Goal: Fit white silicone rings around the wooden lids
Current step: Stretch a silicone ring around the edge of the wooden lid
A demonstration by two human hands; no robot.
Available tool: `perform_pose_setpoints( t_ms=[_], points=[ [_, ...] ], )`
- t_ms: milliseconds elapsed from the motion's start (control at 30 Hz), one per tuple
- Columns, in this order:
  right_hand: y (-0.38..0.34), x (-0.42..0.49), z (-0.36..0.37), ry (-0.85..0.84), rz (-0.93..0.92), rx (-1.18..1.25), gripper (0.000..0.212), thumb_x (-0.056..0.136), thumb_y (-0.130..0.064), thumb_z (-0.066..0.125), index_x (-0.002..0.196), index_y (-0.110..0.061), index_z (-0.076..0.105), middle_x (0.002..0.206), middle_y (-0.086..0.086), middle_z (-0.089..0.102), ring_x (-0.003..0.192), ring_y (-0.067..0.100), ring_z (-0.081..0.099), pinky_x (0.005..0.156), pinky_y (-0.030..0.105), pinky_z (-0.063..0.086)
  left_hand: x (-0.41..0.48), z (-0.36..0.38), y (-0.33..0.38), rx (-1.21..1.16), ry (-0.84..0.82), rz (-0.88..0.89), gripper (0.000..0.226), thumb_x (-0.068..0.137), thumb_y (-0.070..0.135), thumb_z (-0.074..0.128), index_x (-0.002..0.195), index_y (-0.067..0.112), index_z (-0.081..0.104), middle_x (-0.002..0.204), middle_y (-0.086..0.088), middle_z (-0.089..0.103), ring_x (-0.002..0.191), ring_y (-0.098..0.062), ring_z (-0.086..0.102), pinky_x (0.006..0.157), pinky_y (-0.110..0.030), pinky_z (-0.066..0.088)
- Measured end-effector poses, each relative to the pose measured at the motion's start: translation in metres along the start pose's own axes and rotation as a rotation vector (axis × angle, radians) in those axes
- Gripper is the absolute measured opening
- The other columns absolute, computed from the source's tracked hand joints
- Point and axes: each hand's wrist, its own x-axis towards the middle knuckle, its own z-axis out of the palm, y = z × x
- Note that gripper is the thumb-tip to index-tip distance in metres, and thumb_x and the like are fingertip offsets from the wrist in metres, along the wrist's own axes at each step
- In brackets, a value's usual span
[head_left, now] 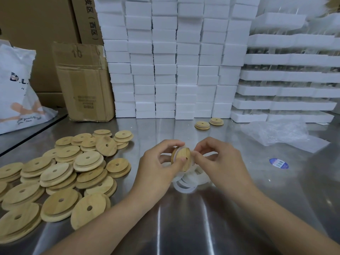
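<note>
**One lid on edge between two hands, ring half-way on**

The wooden lid [181, 157] is held above the middle of the tabletop [184, 229], lifted free of it and standing on its edge. Its flat face with the small hole is turned toward the right hand [219, 161], so the axis of the disc runs roughly from one hand to the other. The left hand [156, 168] grips the lid, with the thumb pressed on the face beside the hole. The fingers of the right hand pinch the white silicone ring [193, 162] at the right rim. Both hands are equally near. By judgement, the left one only carries and the right one must pull the ring around the rim.

Counted: one lid in the hands and one ring on it. Directly under the hands lie loose rings [184, 189], several and overlapping, so no exact number can be given. To the left is a heap of lids [60, 199], where about twenty tops show with more beneath. Far behind stand two small stacks [202, 125].
</note>
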Motion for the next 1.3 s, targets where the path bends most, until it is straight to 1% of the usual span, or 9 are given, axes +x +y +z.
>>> perform_pose_setpoints(
  t_ms=[133, 233, 367, 433, 600, 800, 1033, 1200, 1300],
  points=[
    [-0.001, -0.002, 0.002, 0.021, -0.074, -0.033, 0.011, 0.094, -0.031, 0.075, 0.085, -0.030, 0.069, 0.083, -0.019, 0.074, 0.067, 0.002, 0.073, 0.058, 0.013, 0.050, -0.001, 0.000, 0.002, 0.051, -0.019, 0.027, 0.033, 0.093, 0.020, 0.083, 0.112, 0.046, 0.076, 0.112, 0.015, 0.078, 0.104, -0.016, 0.077, 0.087, -0.036, 0.065],
    [-0.001, 0.003, -0.002, 0.011, -0.077, -0.061, 0.013, 0.097, -0.029, 0.073, 0.084, -0.027, 0.070, 0.080, -0.016, 0.074, 0.066, 0.003, 0.072, 0.058, 0.014, 0.048, 0.002, -0.001, 0.005, 0.062, -0.003, 0.047, 0.035, 0.092, 0.017, 0.084, 0.110, 0.046, 0.078, 0.110, 0.017, 0.079, 0.101, -0.013, 0.076, 0.085, -0.029, 0.063],
    [-0.005, 0.011, -0.016, -0.087, 0.030, 0.068, 0.015, 0.098, -0.023, 0.072, 0.084, -0.023, 0.073, 0.081, -0.005, 0.077, 0.077, 0.010, 0.077, 0.070, 0.037, 0.063, 0.009, -0.003, 0.012, 0.004, -0.006, 0.037, 0.036, 0.092, 0.007, 0.083, 0.108, 0.038, 0.082, 0.106, 0.015, 0.081, 0.090, -0.009, 0.075, 0.081, -0.025, 0.061],
    [-0.007, 0.014, -0.023, -0.169, 0.113, 0.169, 0.014, 0.099, -0.022, 0.071, 0.086, -0.018, 0.075, 0.086, 0.002, 0.078, 0.080, 0.013, 0.079, 0.072, 0.041, 0.064, 0.012, -0.005, 0.014, 0.008, -0.020, 0.043, 0.034, 0.092, 0.006, 0.082, 0.110, 0.035, 0.083, 0.105, 0.013, 0.081, 0.088, -0.009, 0.074, 0.081, -0.026, 0.061],
    [-0.005, 0.018, -0.034, -0.324, 0.213, 0.283, 0.014, 0.097, -0.027, 0.073, 0.089, -0.017, 0.078, 0.093, 0.007, 0.080, 0.090, 0.018, 0.080, 0.070, 0.031, 0.063, 0.013, -0.008, 0.012, -0.132, -0.060, -0.022, 0.031, 0.092, 0.004, 0.082, 0.111, 0.028, 0.083, 0.109, 0.001, 0.082, 0.096, -0.024, 0.078, 0.079, -0.034, 0.065],
    [-0.002, 0.014, -0.029, -0.311, 0.248, 0.272, 0.014, 0.091, -0.029, 0.080, 0.090, -0.015, 0.080, 0.088, 0.008, 0.081, 0.084, 0.018, 0.079, 0.063, 0.027, 0.061, 0.005, -0.008, 0.006, -0.249, -0.091, -0.150, 0.034, 0.092, 0.002, 0.080, 0.113, 0.029, 0.082, 0.113, -0.002, 0.081, 0.103, -0.024, 0.079, 0.088, -0.047, 0.067],
    [-0.007, 0.011, -0.021, -0.313, 0.265, 0.277, 0.019, 0.098, -0.021, 0.073, 0.096, -0.002, 0.075, 0.091, 0.016, 0.078, 0.081, 0.023, 0.079, 0.059, 0.030, 0.059, 0.006, -0.012, 0.008, -0.233, -0.074, -0.149, 0.034, 0.093, 0.001, 0.079, 0.116, 0.025, 0.081, 0.112, -0.002, 0.081, 0.103, -0.022, 0.079, 0.087, -0.042, 0.066],
    [-0.008, 0.013, -0.027, -0.367, 0.233, 0.240, 0.019, 0.100, -0.022, 0.071, 0.095, -0.004, 0.075, 0.086, 0.014, 0.076, 0.081, 0.019, 0.078, 0.061, 0.031, 0.061, 0.008, -0.012, 0.013, -0.251, -0.066, -0.152, 0.035, 0.094, -0.003, 0.077, 0.111, 0.027, 0.083, 0.109, -0.004, 0.082, 0.098, -0.018, 0.079, 0.077, -0.030, 0.064],
    [-0.006, 0.015, -0.033, -0.413, 0.215, 0.223, 0.019, 0.100, -0.026, 0.070, 0.094, -0.009, 0.076, 0.086, 0.014, 0.076, 0.088, 0.025, 0.077, 0.063, 0.033, 0.063, 0.009, -0.010, 0.017, -0.276, -0.046, -0.171, 0.036, 0.094, -0.004, 0.075, 0.108, 0.028, 0.084, 0.106, -0.004, 0.082, 0.095, -0.017, 0.079, 0.073, -0.027, 0.062]
  ],
)
